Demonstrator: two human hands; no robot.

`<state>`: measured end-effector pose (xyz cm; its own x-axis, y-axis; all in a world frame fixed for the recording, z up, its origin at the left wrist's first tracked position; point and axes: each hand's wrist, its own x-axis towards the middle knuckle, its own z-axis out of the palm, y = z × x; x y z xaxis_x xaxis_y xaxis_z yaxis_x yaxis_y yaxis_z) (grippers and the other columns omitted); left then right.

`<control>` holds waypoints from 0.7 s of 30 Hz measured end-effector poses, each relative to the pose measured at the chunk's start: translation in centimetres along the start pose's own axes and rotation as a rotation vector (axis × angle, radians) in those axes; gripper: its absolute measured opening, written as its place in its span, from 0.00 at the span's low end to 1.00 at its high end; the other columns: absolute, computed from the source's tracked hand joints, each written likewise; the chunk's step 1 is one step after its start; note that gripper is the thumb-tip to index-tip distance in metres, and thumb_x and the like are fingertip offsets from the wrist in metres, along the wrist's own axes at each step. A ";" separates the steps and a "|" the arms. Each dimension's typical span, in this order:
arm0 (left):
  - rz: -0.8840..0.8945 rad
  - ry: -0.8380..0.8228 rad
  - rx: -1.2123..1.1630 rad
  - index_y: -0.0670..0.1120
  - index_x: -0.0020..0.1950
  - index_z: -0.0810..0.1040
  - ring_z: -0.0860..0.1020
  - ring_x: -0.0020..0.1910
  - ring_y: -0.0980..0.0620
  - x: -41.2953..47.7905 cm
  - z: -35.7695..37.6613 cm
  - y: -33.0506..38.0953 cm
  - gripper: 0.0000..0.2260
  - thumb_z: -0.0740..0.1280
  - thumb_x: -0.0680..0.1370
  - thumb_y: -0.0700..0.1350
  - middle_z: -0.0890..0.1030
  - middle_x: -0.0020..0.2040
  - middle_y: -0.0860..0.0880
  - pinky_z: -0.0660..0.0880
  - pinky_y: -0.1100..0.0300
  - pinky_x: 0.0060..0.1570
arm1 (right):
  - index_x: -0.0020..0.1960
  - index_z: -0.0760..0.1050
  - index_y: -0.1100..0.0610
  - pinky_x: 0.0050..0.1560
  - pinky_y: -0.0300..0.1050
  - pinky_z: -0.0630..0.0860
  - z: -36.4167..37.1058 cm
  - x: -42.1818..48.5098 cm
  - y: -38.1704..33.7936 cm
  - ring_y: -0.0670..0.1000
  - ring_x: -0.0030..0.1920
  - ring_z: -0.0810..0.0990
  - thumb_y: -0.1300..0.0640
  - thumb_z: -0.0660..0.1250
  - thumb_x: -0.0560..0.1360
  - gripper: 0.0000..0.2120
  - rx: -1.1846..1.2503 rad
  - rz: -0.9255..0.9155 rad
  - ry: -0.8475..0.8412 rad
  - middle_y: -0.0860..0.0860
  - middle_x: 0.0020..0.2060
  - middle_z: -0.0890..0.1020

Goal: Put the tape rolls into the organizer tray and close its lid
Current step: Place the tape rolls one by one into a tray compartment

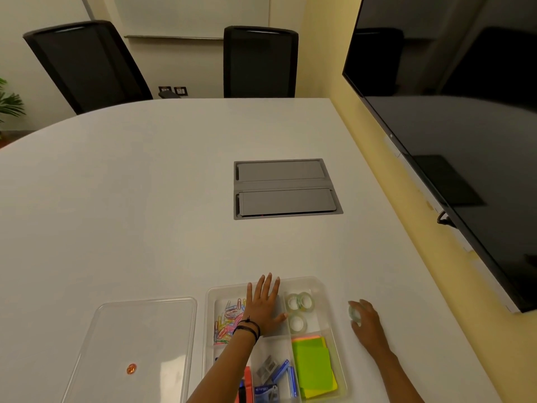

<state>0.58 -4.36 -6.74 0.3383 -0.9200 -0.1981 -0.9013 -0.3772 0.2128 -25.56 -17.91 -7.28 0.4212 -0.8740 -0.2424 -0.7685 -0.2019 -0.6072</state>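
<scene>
A clear organizer tray (322, 289) sits at the near edge of the white table. Three clear tape rolls (297, 308) lie in its far right compartment. My left hand (264, 303) rests flat, fingers spread, on the tray's far middle part beside the paperclips. My right hand (367, 321) is on the table just right of the tray, fingers curled around another clear tape roll (354, 312). The tray's clear lid (145, 330) lies flat on the table to the left of the tray, with a small orange sticker on it.
The tray also holds coloured paperclips (226, 318), green and yellow sticky notes (312, 365) and staple boxes (276, 373). A grey cable hatch (284, 187) is set in the table's middle. A large dark screen (465, 112) hangs on the right wall. Two black chairs (258, 62) stand beyond the table.
</scene>
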 end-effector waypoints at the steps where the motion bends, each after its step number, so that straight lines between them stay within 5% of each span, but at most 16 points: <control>1: 0.001 0.007 -0.001 0.45 0.76 0.42 0.37 0.75 0.45 0.0 -0.1 0.0 0.45 0.48 0.68 0.70 0.40 0.77 0.44 0.36 0.45 0.70 | 0.61 0.72 0.61 0.64 0.53 0.67 0.2 -0.4 -0.1 0.63 0.64 0.68 0.76 0.63 0.68 0.24 -0.004 -0.013 0.004 0.64 0.63 0.70; 5: -0.036 0.008 -0.043 0.45 0.76 0.42 0.38 0.75 0.45 0.1 0.2 0.0 0.44 0.48 0.68 0.70 0.62 0.71 0.44 0.36 0.45 0.69 | 0.57 0.75 0.60 0.55 0.46 0.71 0.3 -1.3 -0.2 0.58 0.56 0.72 0.75 0.65 0.67 0.21 -0.048 -0.066 -0.006 0.54 0.54 0.72; 12: -0.078 -0.006 -0.129 0.45 0.76 0.43 0.51 0.70 0.47 0.3 0.2 0.0 0.46 0.50 0.66 0.70 0.72 0.66 0.45 0.35 0.45 0.70 | 0.55 0.75 0.57 0.46 0.44 0.72 -0.7 -0.3 -2.8 0.53 0.45 0.76 0.58 0.72 0.69 0.15 0.144 0.082 -0.008 0.54 0.46 0.75; 14: -0.049 -0.014 -0.077 0.45 0.76 0.43 0.48 0.73 0.45 0.2 0.2 0.0 0.46 0.50 0.66 0.70 0.69 0.69 0.44 0.36 0.45 0.70 | 0.52 0.76 0.56 0.41 0.38 0.73 -1.2 0.0 -4.5 0.53 0.42 0.77 0.56 0.70 0.71 0.11 0.263 0.106 0.025 0.56 0.44 0.77; 18: 0.014 0.035 0.001 0.45 0.76 0.42 0.38 0.75 0.45 0.0 0.1 0.0 0.46 0.50 0.67 0.70 0.39 0.76 0.44 0.36 0.45 0.69 | 0.47 0.76 0.53 0.36 0.34 0.75 -2.1 -0.2 -8.0 0.50 0.39 0.78 0.55 0.66 0.74 0.03 0.416 0.049 0.009 0.52 0.38 0.80; 21: -0.007 -0.010 -0.016 0.45 0.76 0.42 0.42 0.75 0.44 0.1 0.1 0.1 0.46 0.50 0.67 0.70 0.51 0.77 0.43 0.36 0.45 0.70 | 0.45 0.77 0.50 0.40 0.42 0.77 -2.0 -0.1 -9.8 0.50 0.39 0.79 0.55 0.65 0.74 0.02 0.433 -0.003 -0.052 0.53 0.38 0.80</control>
<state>0.52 -4.44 -6.80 0.3422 -0.9161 -0.2089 -0.8943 -0.3857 0.2267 -19.09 -16.72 0.23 0.4549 -0.8482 -0.2713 -0.4986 0.0098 -0.8668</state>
